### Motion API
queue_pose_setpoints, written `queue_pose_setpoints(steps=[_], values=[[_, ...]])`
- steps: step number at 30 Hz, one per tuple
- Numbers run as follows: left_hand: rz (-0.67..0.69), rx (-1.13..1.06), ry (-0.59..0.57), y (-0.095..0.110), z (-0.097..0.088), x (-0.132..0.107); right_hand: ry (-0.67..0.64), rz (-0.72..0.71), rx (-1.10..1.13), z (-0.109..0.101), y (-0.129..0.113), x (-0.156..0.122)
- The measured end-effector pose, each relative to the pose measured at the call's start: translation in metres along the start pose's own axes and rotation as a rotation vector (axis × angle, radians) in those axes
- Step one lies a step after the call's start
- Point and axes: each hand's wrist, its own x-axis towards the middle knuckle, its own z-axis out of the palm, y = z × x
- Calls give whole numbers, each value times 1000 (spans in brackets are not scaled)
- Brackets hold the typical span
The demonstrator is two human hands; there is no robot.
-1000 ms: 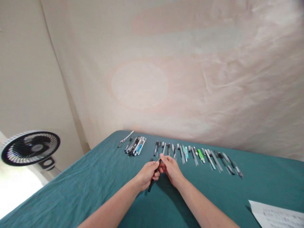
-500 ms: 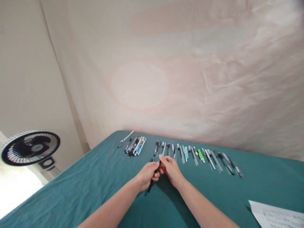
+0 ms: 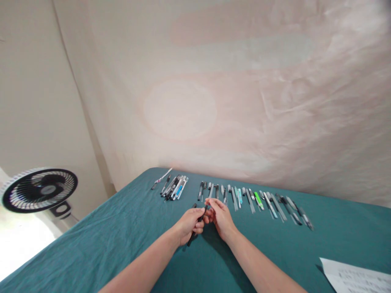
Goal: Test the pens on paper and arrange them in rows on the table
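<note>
My left hand [image 3: 189,224] is closed around a black pen [image 3: 191,239], which slants with its lower end sticking out below the fingers. My right hand [image 3: 222,217] is pinched at the pen's upper end, fingertips against it and close to the left thumb. Fingers partly cover that end, so its details are hidden. Another dark tip [image 3: 194,206] shows just behind the left hand; whether it belongs to a separate pen I cannot tell. Beyond the hands, a row of pens [image 3: 250,199] lies across the green cloth, one of them a bright green pen [image 3: 258,200].
A bunched pile of pens [image 3: 175,187] lies at the back left of the cloth-covered table [image 3: 122,240], with a thin white pen [image 3: 165,174] beside it. A printed paper sheet [image 3: 354,274] is at the front right. Off the table's left side stands a black fan [image 3: 41,190].
The pen in my left hand has shifted slightly, its lower end moving a little left. My right fingertips have moved slightly at its upper end. The other pens have stayed put.
</note>
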Motion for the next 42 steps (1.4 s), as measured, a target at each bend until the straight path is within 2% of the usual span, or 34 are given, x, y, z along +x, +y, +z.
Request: queue_pose_setpoints(steps=[3,5,7,10,12,16,22,28,32,36,39,42], values=[[-14,71,-4,5,0,-2,112,-43,14,1,-1,1],[11,125,12,9,-1,-3,140,-53,-6,1,-1,1],[57,193,73,15,-3,-4,112,-64,-89,1,-1,-1],[105,301,192,23,-8,-5,3,-96,-303,4,-3,-5],[112,333,215,27,-12,-5,-48,-144,-414,7,-6,-9],[91,302,183,30,-20,-5,-113,-218,-500,12,-11,-15],[-17,227,104,32,-27,-5,-162,-209,-490,14,-12,-18],[-44,293,84,37,-29,-7,-178,-230,-492,13,-12,-18],[-25,427,127,39,-30,-8,-149,-218,-487,12,-9,-17],[14,651,227,44,-34,-13,-93,-185,-511,11,-2,-14],[72,858,317,46,-39,-17,-63,-255,-584,11,3,-13],[112,1045,392,45,-43,-19,-88,-375,-805,12,6,-16]])
